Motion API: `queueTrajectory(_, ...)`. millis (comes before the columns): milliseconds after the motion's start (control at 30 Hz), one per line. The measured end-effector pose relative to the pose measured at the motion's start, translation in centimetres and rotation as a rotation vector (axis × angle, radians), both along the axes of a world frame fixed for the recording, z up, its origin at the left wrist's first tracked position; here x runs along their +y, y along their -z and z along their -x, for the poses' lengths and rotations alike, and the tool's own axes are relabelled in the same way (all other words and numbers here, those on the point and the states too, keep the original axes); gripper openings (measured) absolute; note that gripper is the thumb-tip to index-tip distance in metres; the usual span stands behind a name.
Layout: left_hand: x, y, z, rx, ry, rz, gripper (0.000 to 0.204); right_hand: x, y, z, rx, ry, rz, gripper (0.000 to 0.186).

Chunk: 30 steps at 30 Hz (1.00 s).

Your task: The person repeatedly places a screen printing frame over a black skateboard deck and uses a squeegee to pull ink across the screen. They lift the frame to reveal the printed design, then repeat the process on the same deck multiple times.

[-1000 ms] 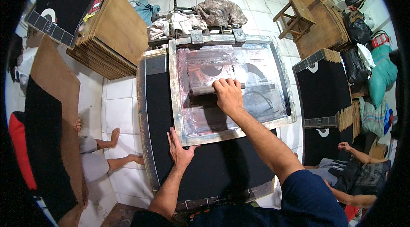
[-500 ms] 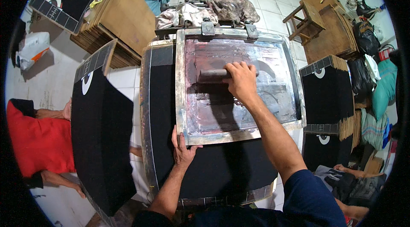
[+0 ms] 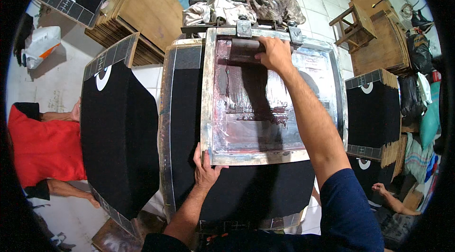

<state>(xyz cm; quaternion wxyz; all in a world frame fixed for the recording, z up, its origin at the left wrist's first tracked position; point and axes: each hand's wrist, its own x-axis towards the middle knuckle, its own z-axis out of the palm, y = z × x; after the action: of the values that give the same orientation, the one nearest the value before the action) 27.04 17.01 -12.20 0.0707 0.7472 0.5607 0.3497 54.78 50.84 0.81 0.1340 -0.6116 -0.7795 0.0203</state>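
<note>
squeegee [image 3: 244,51]: under right hand [image 3: 276,54], at frame's [image 3: 207,105] far end
frame: above left hand [image 3: 204,170]
board [image 3: 118,133]: left of left hand

1. The screen frame [image 3: 207,100] looks like worn, paint-stained wood; its mesh [image 3: 265,110] shines wet.
2. Beneath the frame lies matt black board [image 3: 246,190].
3. Beyond the frame sit crumpled cloth rags [image 3: 246,8].

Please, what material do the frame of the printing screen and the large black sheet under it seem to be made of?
The screen frame looks like bare metal, probably aluminium: pale grey, dull, with stains and worn edges. The black sheet under it looks like cardboard with a matte black printed face; similar stacked sheets beside the table show a brown side and edges. The left hand holds the frame.
</note>
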Motion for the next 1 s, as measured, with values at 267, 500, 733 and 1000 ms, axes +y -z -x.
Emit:
queueTrajectory(267, 0.2, -0.3, -0.1, 0.023, 0.008, 0.011, 0.092, -10.6, 2.1, 1.8, 0.04, 0.074, -0.136, 0.034)
queueTrajectory(500, -0.1, -0.2, -0.1, -0.041, 0.014, 0.028, 0.093, -22.0, 0.3, 2.9, 0.148, 0.106, -0.174, 0.036)
queueTrajectory(733, 1.1, -6.3, -0.5, -0.298, 0.021, -0.126, 0.1, -29.1, -5.6, 3.5, 0.24, 0.172, -0.503, 0.046)
queueTrajectory(1000, 11.6, -20.2, 0.5, -0.602, -0.057, -0.424, 0.091, -21.8, -19.9, 2.7, 0.394, 0.086, -0.877, 0.033)
